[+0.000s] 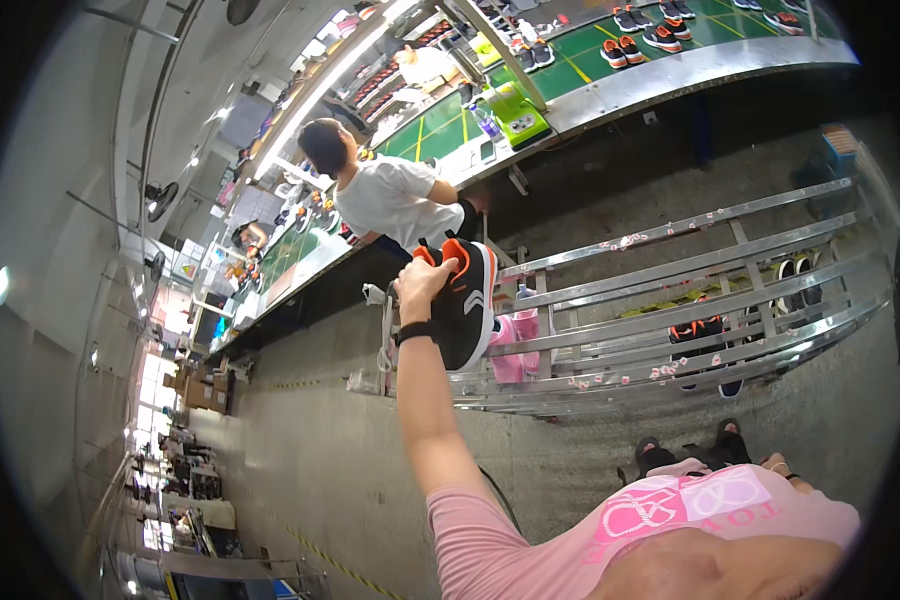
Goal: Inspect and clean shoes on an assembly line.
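Observation:
My left arm reaches out over the end of a metal rack, a black band on its wrist. My left hand [422,284] is closed at the collars of a pair of black sneakers [462,312] with orange lining, white chevron marks and white-and-orange soles. The sneakers are held up together, toes pointing down, in front of pink cloth or a pink bag [515,348] at the rack's end. Low at my right side, beyond the pink shirt, shows part of my right hand [776,464], with a bracelet at the wrist; its fingers are too small and hidden to read.
The metal rack [690,236] runs to the right, with more shoes [697,335] on its lower level. Beyond stands a long green-topped workbench [580,75] carrying several sneaker pairs and a lime-green device [515,112]. A co-worker in a white shirt [392,200] sits at it.

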`<control>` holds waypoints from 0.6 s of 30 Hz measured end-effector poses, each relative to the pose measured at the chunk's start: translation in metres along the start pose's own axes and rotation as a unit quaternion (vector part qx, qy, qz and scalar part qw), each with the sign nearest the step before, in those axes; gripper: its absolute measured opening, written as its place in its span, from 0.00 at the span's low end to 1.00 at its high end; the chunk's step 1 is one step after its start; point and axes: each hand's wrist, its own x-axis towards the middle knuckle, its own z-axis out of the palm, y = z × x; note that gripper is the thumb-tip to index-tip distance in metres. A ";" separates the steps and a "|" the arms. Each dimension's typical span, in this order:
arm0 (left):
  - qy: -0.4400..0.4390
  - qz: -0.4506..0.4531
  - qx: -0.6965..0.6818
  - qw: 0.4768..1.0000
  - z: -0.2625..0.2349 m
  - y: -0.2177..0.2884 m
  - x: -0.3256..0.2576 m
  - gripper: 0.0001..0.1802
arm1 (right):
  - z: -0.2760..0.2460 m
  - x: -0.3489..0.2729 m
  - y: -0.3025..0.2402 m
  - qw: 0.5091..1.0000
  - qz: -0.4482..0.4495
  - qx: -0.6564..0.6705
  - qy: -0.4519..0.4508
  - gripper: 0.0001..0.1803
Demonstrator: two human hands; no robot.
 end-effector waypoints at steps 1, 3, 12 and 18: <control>-0.106 -0.018 -0.030 0.994 -0.003 0.009 0.015 0.38 | 0.014 -0.009 0.023 1.000 0.017 0.009 0.020 0.08; -0.131 0.009 -0.030 0.991 0.001 0.038 0.025 0.33 | 0.058 0.023 0.076 0.997 -0.070 -0.017 -0.025 0.10; -0.036 0.027 0.113 0.993 0.036 -0.002 0.060 0.23 | 0.078 0.000 -0.015 0.994 -0.007 0.109 -0.027 0.13; 0.116 0.137 0.080 0.981 0.052 0.015 0.026 0.10 | 0.084 0.021 0.056 0.976 -0.041 0.213 0.036 0.14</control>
